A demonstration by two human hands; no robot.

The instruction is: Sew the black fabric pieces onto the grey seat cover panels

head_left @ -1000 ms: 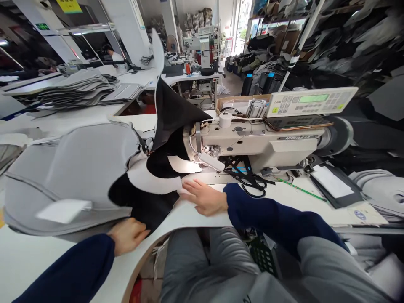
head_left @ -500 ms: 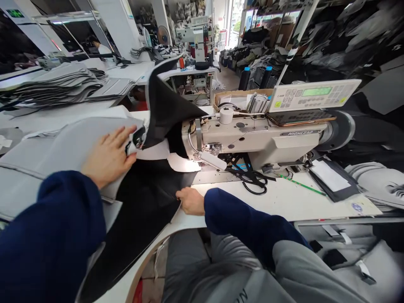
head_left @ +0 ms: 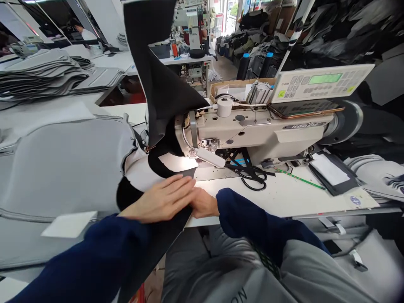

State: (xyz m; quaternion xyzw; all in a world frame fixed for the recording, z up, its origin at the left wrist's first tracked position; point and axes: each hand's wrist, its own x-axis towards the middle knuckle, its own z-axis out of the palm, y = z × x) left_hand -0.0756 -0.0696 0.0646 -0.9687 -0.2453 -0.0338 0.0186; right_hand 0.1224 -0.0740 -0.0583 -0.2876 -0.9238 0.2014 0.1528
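A large black fabric piece with a pale underside runs under the head of the sewing machine, and one end stands up high behind it. My left hand lies flat on the fabric in front of the needle area, fingers stretched together toward the right. Against its fingertips is my right hand, curled at the fabric's near edge; its fingertips are partly hidden by the left hand. A curved white strip is lit by the lamp near the needle. Left of the fabric lies a padded grey panel.
Black scissors and a green pencil lie right of the needle area. A control panel stands atop the machine, with a phone beneath it. Stacked grey sheets lie at the back left.
My left hand has left the folded fabric at the left and moved right, down beside my right hand. The fabric's standing end now reaches higher, and the grey panel lies uncovered.
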